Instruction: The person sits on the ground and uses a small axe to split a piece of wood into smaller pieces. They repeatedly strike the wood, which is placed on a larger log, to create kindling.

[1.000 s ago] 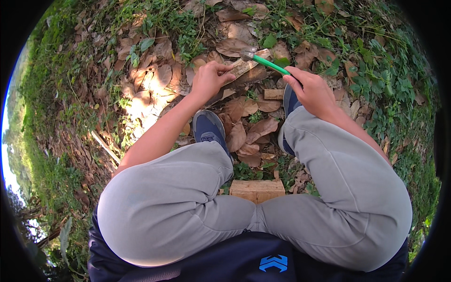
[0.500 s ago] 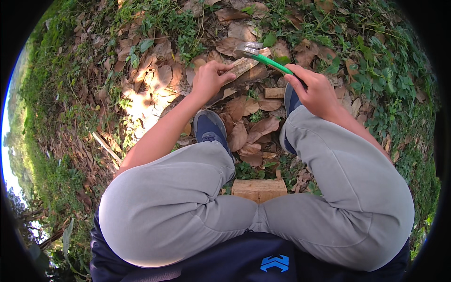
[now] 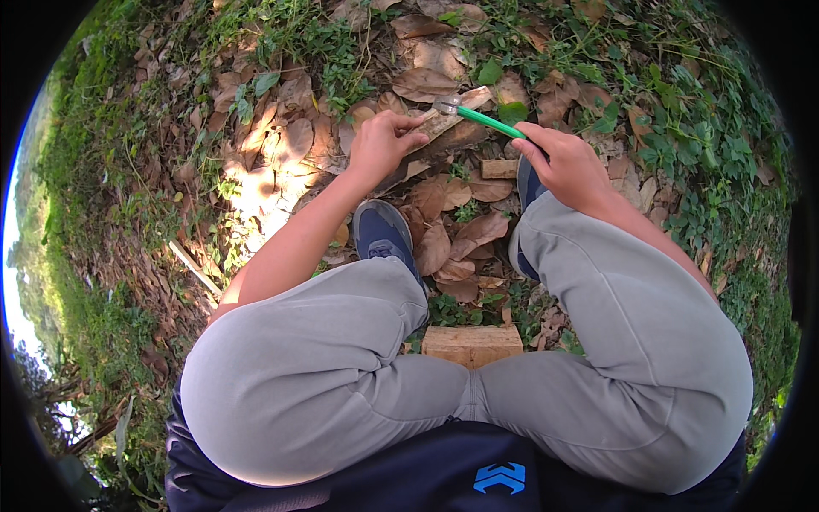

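A short strip of wood [image 3: 438, 127] lies slantwise on the leafy ground beyond my feet. At its near left end, my left hand [image 3: 381, 147] has its thumb and fingers pinched together against the wood; whatever is between the fingertips is too small to make out. My right hand [image 3: 570, 166] is wrapped round the grip of a hammer [image 3: 488, 120] with a green handle. The hammer's metal head is down at the upper face of the strip, just right of my left fingertips.
A small wood block [image 3: 499, 169] sits beside my right shoe [image 3: 531, 186]. A larger block [image 3: 472, 340] lies between my legs, and my left shoe [image 3: 381, 230] rests on dry leaves. Off to the left is a thin stick [image 3: 194, 269]. Green plants surround the leaf litter.
The hammer head has come down and turned onto the wood strip, and my right wrist has tilted with it. My left hand and the strip stay in place.
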`<state>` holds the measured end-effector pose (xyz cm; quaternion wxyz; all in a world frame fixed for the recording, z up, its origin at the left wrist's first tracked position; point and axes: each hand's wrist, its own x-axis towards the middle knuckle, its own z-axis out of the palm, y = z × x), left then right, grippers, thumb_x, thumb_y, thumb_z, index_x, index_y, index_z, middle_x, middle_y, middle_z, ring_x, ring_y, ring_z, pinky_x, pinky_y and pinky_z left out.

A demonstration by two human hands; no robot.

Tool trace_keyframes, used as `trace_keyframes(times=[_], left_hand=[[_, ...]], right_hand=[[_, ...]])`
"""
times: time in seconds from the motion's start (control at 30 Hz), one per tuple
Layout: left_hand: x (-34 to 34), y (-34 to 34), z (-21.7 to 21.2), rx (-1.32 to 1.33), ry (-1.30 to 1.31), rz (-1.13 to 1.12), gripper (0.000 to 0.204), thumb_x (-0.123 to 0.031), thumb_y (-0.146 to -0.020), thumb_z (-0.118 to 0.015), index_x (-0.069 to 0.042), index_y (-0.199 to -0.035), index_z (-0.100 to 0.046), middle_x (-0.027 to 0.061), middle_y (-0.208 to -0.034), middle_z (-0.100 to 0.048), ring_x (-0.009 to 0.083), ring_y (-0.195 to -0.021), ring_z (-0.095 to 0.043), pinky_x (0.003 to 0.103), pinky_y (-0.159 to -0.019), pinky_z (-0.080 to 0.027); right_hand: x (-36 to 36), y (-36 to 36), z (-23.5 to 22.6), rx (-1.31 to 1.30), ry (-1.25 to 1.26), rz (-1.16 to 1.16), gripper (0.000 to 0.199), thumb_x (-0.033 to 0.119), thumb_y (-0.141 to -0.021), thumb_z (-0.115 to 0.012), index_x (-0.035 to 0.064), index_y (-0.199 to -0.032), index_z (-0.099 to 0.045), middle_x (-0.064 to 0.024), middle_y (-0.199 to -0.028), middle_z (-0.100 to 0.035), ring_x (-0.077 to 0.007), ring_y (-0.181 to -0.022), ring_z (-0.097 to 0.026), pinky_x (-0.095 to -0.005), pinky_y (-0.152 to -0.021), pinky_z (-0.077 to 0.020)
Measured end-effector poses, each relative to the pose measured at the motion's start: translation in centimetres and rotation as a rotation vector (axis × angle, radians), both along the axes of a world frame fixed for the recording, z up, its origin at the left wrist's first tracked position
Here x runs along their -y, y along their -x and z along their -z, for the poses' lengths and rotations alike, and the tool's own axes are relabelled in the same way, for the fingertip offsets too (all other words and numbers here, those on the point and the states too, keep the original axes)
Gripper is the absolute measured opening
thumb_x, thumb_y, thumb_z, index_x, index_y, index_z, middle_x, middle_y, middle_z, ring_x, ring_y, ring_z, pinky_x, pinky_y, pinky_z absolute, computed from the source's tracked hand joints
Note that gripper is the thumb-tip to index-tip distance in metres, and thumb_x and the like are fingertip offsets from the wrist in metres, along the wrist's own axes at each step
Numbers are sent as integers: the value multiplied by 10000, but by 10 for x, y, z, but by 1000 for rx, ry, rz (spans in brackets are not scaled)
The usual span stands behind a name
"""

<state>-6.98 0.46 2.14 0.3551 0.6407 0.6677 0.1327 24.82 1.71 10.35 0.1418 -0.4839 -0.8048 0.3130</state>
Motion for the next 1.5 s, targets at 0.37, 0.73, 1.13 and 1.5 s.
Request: trace_keyframes(times=[0.37, 0.73, 1.13, 1.5], left_hand=[[0, 0, 2, 7, -29, -6, 417, -355, -820, -885, -176, -1190, -815, 89, -889, -699, 235, -802, -679, 386, -743, -525], [0, 0, 0, -4, -27, -12, 422, -366, -815, -887, -171, -1182, -818, 94, -886, -699, 237, -796, -678, 387, -738, -524], [0, 3, 2, 11, -18, -4, 407, -393, -821, -873, -206, -1178, -821, 100, -943, -708, 264, -864, -705, 414, -762, -536], [2, 4, 1, -4, -45, 8, 425, -370, -822, -880, -185, -1199, -812, 91, -891, -694, 239, -806, -680, 386, -742, -526]], right_hand=[[1, 0, -1, 16, -74, -19, 304, 317, -1044, -650, 103, -1251, -712, -128, -929, -741, -350, -814, -701, -443, -675, -544], [1, 3, -11, -46, -45, 62, 321, 336, -1051, -637, 112, -1269, -709, -133, -984, -755, -362, -862, -706, -455, -719, -548], [5, 7, -14, -120, -35, 37, 344, 350, -1056, -628, 91, -1267, -710, -136, -977, -750, -362, -865, -703, -451, -732, -544], [5, 7, -5, -130, -18, 41, 314, 334, -1050, -642, 117, -1266, -715, -144, -955, -748, -369, -850, -701, -443, -721, -540]])
